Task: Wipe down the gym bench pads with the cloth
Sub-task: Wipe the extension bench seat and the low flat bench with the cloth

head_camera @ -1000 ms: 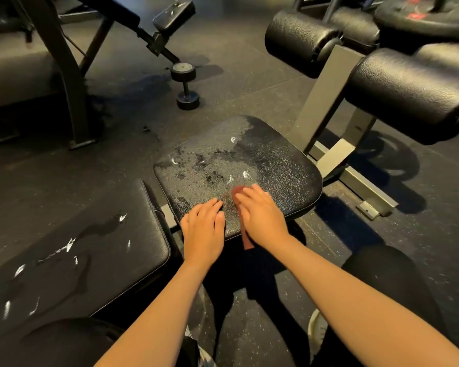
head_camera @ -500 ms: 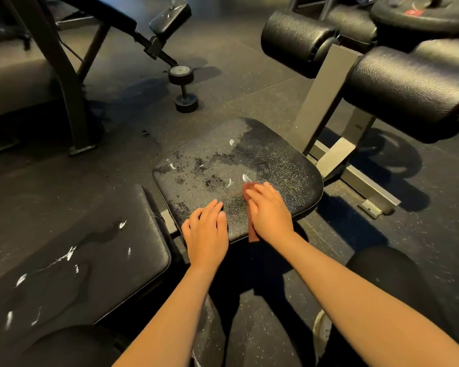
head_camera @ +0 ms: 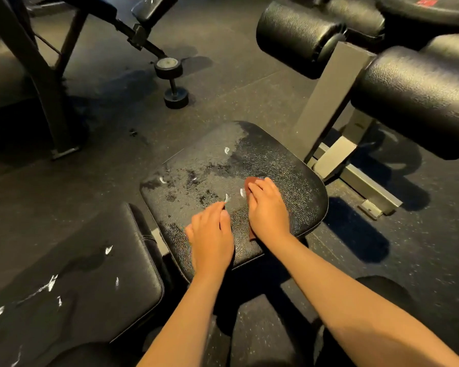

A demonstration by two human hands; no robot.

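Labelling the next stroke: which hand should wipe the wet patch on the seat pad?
Right, probably. The right hand presses the cloth on the seat pad, beside the wet patch; the left hand rests bare on the pad.

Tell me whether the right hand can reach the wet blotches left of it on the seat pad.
Likely yes: only bare seat pad separates the right hand from the wet blotches.

The right hand (head_camera: 269,210) hides most of the cloth (head_camera: 249,182), and the back pad (head_camera: 90,274) runs off-frame.
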